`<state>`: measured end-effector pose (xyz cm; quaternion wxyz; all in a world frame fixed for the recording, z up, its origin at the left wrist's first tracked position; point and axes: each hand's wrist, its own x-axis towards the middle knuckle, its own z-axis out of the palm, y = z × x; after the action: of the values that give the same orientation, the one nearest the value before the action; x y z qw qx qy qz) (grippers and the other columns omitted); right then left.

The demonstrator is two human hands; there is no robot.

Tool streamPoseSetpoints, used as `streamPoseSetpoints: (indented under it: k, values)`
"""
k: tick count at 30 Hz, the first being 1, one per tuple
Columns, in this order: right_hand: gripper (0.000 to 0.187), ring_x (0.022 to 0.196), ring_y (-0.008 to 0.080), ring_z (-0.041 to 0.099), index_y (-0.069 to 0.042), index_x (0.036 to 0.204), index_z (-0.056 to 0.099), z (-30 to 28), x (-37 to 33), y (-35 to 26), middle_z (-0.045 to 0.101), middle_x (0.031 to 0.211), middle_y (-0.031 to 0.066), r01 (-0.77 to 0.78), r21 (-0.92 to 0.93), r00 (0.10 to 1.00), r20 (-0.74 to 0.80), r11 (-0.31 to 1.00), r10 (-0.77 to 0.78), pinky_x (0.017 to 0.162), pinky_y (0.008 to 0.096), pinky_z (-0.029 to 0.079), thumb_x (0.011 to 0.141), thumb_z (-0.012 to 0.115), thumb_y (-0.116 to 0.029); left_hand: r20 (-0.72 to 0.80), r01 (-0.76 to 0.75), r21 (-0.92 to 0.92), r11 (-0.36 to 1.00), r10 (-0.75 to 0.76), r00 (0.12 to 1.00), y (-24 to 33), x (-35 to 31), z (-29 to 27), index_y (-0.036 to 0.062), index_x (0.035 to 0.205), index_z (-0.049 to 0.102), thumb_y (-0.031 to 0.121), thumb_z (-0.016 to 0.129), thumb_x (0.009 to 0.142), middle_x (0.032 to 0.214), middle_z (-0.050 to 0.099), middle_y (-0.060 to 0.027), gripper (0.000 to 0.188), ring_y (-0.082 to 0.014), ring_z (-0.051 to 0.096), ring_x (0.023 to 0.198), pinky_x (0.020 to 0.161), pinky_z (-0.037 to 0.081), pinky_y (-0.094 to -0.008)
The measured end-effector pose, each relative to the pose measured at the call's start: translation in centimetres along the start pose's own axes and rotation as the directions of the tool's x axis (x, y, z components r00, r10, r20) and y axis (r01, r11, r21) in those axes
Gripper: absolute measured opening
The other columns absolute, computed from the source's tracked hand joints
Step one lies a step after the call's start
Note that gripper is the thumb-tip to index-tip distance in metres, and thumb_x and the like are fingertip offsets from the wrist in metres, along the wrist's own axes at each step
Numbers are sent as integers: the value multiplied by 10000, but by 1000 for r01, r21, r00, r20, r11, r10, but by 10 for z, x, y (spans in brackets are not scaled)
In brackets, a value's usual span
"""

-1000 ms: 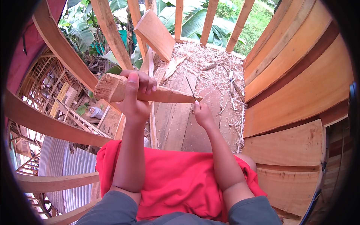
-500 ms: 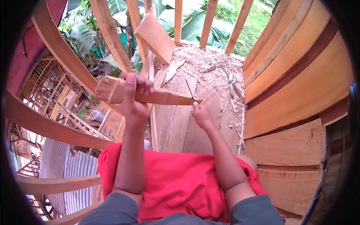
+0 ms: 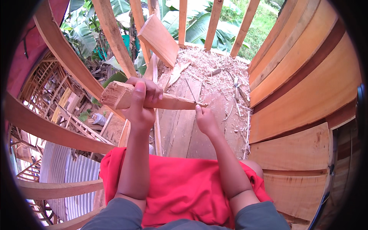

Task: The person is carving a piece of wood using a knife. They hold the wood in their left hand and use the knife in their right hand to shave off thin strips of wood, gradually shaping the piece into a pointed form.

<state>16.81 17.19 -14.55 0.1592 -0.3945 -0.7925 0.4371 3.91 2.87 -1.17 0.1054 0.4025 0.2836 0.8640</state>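
My left hand (image 3: 142,100) is wrapped around the thick part of a tapered piece of wood (image 3: 172,102), with the thumb on top. Its rough, blocky end sticks out to the left, while the narrow end points right. At that narrow tip my right hand (image 3: 207,119) is closed, thumb up, on a thin dark blade-like tool (image 3: 190,90). The tool slants up and away to the left, touching or crossing the wood's tip; its handle is hidden in my fist. A red cloth (image 3: 184,184) covers my lap below both forearms.
Wood shavings (image 3: 211,65) litter the plank floor (image 3: 180,132) ahead. A loose board (image 3: 159,40) leans among upright wooden posts at the far left. Stacked planks (image 3: 295,103) wall the right side. Corrugated metal sheets (image 3: 73,180) lie beyond the slats at left.
My left hand and the wood's thick end have shifted slightly right and nearer. My right hand and the thin tool have moved a little left along the tip.
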Motion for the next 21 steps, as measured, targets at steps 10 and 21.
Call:
streamPoseSetpoints:
  k: [10, 21]
  values:
    - [487, 669, 409, 593, 34, 724, 564, 2, 19, 58, 593, 652, 225, -9, 21, 998, -55, 1000, 10, 626, 475, 427, 989, 416, -346, -26, 11, 32, 999, -10, 1000, -4, 3, 7, 53, 843, 443, 174, 507, 954, 632, 427, -27, 177, -114, 414, 564, 589, 419, -309]
    - [486, 756, 443, 614, 28, 811, 615, 6, 16, 56, 615, 750, 282, -51, -81, 992, -119, 995, 41, 696, 502, 455, 991, 378, -357, 162, 18, -19, 1000, -14, 987, -5, 0, 6, 62, 824, 438, 174, 508, 952, 631, 421, -25, 184, -119, 419, 569, 583, 419, -305]
